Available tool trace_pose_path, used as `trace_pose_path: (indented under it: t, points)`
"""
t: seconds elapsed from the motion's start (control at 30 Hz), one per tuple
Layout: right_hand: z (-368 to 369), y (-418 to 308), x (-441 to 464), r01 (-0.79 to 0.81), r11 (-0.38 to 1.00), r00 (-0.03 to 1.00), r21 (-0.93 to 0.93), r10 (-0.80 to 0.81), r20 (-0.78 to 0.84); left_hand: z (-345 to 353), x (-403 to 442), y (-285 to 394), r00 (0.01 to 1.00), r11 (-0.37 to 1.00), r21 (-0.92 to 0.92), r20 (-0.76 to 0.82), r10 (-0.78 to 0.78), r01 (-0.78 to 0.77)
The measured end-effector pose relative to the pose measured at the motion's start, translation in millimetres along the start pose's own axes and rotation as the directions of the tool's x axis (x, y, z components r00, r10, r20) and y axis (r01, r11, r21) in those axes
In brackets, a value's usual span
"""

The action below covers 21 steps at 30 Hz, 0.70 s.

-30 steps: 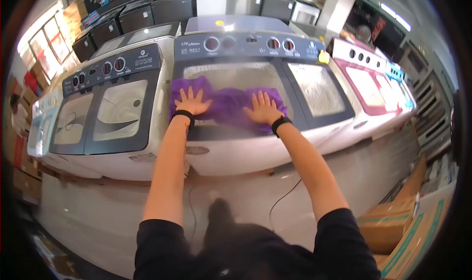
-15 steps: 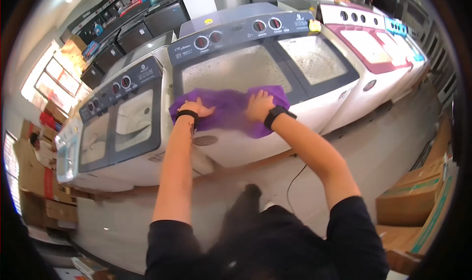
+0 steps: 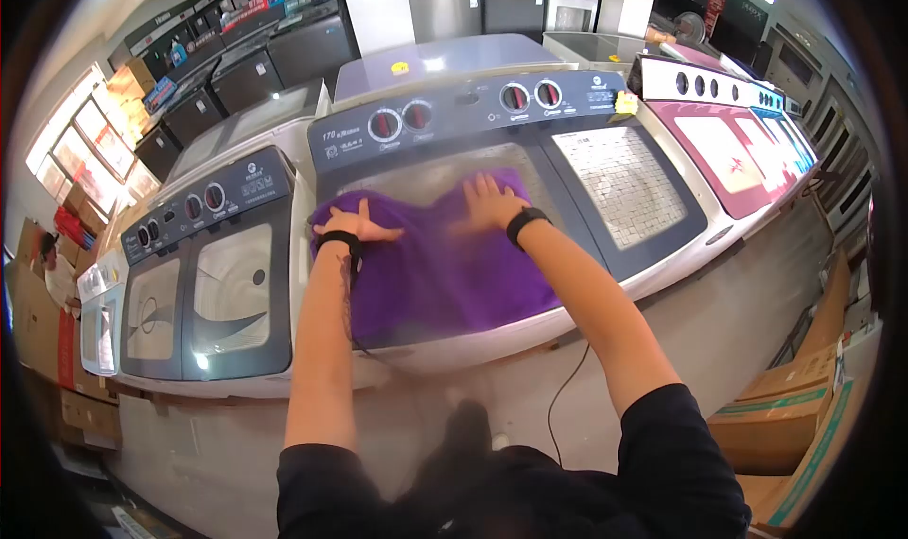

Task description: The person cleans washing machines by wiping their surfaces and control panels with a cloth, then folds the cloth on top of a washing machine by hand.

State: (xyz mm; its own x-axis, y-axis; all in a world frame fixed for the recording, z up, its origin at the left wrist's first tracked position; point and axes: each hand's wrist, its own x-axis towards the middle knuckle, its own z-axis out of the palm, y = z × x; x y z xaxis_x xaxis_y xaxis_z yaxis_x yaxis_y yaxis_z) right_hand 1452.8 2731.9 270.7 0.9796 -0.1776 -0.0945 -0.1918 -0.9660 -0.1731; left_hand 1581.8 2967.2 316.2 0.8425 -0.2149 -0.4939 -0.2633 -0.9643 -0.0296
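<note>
A purple cloth [image 3: 435,274] lies spread over the left lid and front edge of a twin-tub washing machine [image 3: 624,208]. My left hand [image 3: 352,225] rests on the cloth's upper left part, thumb stretched out to the right. On its upper right part lies my right hand [image 3: 492,205], fingers spread and pointing away from me, slightly blurred. Both palms face down on the fabric. Beyond the hands is the machine's dark control panel [image 3: 463,107] with red-centred dials. The cloth hides much of the left lid.
A smaller twin-tub washer [image 3: 232,293] stands at left, a pink-topped one [image 3: 705,151] at right. A black cable [image 3: 556,402] runs along the floor. Cardboard boxes [image 3: 771,425] are stacked at lower right. At far left is another person [image 3: 59,274].
The cloth, bunched along the front edge before, is now spread wider, reaching farther up the lid and down the front. My view has shifted; the right hand's fingers are more spread.
</note>
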Motion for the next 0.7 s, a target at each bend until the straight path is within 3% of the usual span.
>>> trace_pose_path:
  t: [0.3, 0.5, 0.57, 0.7]
  points:
    - [-8.3, 11.9, 106.7, 0.005, 1.0, 0.999, 0.031, -0.003, -0.046, -33.5, 80.4, -0.6, 1.0, 0.989, -0.148, 0.002, 0.016, -0.016]
    - [-3.5, 13.8, 138.8, -0.003, 1.0, 0.993, -0.006, 0.003, -0.118, -45.6, 109.3, 1.7, 0.998, 0.998, -0.035, 0.047, 0.051, -0.05]
    - [-1.8, 13.6, 141.8, 0.003, 1.0, 0.989, 0.0, -0.003, -0.149, -51.1, 118.0, 1.6, 0.99, 0.99, 0.03, 0.035, 0.136, -0.137]
    - [3.6, 9.3, 150.7, 0.001, 1.0, 0.969, 0.017, 0.003, -0.247, -53.0, 130.3, 6.1, 0.989, 0.992, 0.006, 0.079, 0.125, -0.126]
